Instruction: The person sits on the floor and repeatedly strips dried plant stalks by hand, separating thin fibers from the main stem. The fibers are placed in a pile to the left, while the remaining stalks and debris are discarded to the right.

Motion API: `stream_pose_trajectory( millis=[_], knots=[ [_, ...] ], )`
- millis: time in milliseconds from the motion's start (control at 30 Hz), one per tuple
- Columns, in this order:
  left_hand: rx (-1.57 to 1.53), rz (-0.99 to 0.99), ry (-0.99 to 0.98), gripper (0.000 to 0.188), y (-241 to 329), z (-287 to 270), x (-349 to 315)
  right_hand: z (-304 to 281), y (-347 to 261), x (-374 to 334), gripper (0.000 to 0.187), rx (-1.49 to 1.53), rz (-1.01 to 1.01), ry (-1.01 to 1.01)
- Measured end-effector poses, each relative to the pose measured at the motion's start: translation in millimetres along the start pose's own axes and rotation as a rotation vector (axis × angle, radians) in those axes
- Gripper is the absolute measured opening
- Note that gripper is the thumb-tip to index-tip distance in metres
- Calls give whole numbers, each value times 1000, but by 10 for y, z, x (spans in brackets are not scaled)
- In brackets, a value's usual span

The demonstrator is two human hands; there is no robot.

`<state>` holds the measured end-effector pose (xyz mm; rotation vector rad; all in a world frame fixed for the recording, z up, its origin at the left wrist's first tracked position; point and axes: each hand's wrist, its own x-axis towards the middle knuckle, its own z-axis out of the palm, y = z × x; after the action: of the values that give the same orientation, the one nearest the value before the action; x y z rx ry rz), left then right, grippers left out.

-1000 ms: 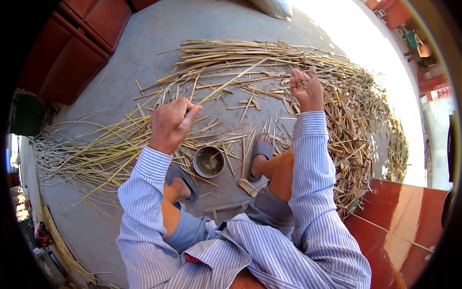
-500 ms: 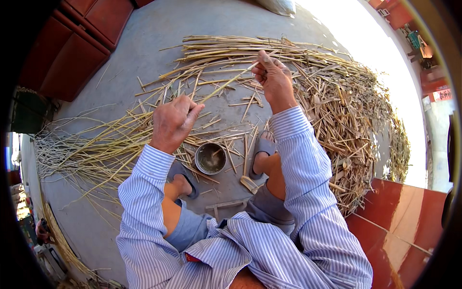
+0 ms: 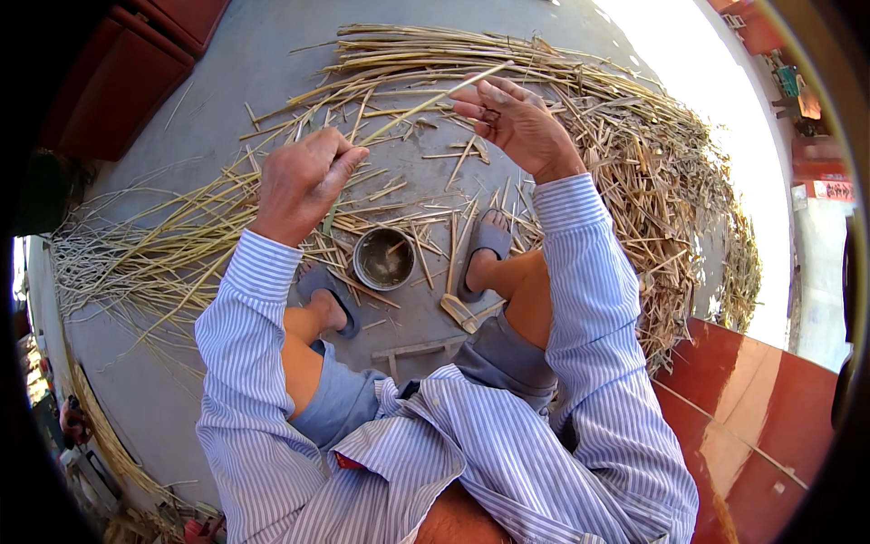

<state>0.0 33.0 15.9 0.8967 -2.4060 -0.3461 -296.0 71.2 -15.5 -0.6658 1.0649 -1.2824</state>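
My left hand (image 3: pixel 297 184) is closed around the lower end of a thin pale stalk (image 3: pixel 417 110), which slants up to the right. Beside the stalk's upper part, my right hand (image 3: pixel 526 130) is open, its fingers loosely apart and the palm partly showing. I cannot tell whether its fingertips touch the stalk. Beyond both hands lies a bundle of long dry stalks (image 3: pixel 408 47). Under my left wrist, thinner branching stalks (image 3: pixel 172 240) fan out to the left.
Between my sandalled feet stands a round metal bowl (image 3: pixel 355 260) with liquid and a small stick in it. A bent wooden piece (image 3: pixel 459 314) lies near my right foot. Dry husks and broken stalks (image 3: pixel 625 227) heap on the right. Red furniture (image 3: pixel 118 82) stands far left.
My right hand has let go of the stalk's upper end and opened, moving slightly right. My left hand keeps its grip and has moved a little up and left. The view has shifted.
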Motion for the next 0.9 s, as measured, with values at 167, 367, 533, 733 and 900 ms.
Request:
stream_pose_trajectory(
  millis=[167, 367, 533, 733, 900],
  knots=[
    [-151, 42, -36, 20, -173, 59, -121, 272, 162, 235, 25, 16, -75, 52],
    [306, -2, -267, 18, -362, -343, -587, -542, 259, 609, 22, 242, -121, 162],
    [537, -70, -335, 17, -523, -813, -1012, -1312, 194, 681, 19, 364, -121, 239],
    [796, -35, -342, 33, -603, -1398, -1140, -2287, 305, 726, 14, 354, -65, 384],
    [920, 179, -265, 19, -553, -1584, -1001, -2226, 441, 450, 11, 297, 114, 449]
  ],
)
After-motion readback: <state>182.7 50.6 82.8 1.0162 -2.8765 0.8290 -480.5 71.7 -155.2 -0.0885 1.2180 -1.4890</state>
